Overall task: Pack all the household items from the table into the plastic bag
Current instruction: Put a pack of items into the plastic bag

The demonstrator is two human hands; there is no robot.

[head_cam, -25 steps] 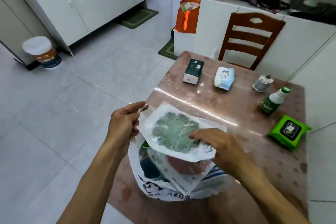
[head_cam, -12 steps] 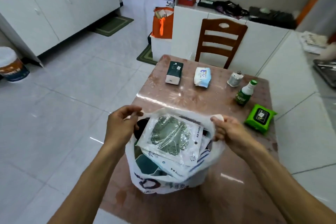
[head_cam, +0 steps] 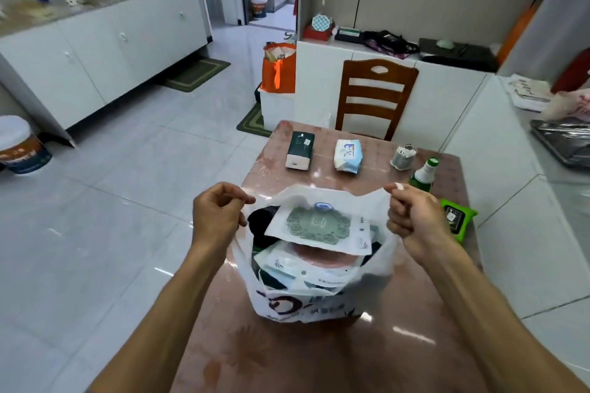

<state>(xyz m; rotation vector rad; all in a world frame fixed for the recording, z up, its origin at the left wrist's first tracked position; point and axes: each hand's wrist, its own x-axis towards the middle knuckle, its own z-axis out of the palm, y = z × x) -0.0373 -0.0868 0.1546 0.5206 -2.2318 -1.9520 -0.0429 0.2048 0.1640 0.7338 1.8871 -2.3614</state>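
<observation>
A white plastic bag (head_cam: pixel 306 309) stands on the brown table (head_cam: pixel 319 357). My left hand (head_cam: pixel 218 215) grips its left rim and my right hand (head_cam: pixel 412 215) grips its right rim, pulling the mouth wide. Inside, a flat clear packet with a green lace pattern (head_cam: pixel 317 228) lies on top of other packets. Beyond the bag on the table are a dark green box (head_cam: pixel 299 149), a white-blue wipes pack (head_cam: pixel 348 155), a small metal can (head_cam: pixel 403 157), a green bottle (head_cam: pixel 424 174) and a bright green wipes pack (head_cam: pixel 455 222), partly hidden by my right hand.
A wooden chair (head_cam: pixel 375 97) stands at the table's far end against white cabinets. An orange bag (head_cam: pixel 278 68) sits on a white box left of it. A white bucket (head_cam: pixel 20 145) is on the tiled floor at far left.
My right hand left the lace packet and took the bag's right rim. Both hands lifted and spread the bag's mouth, and the packet sank into the bag. The view tilted up.
</observation>
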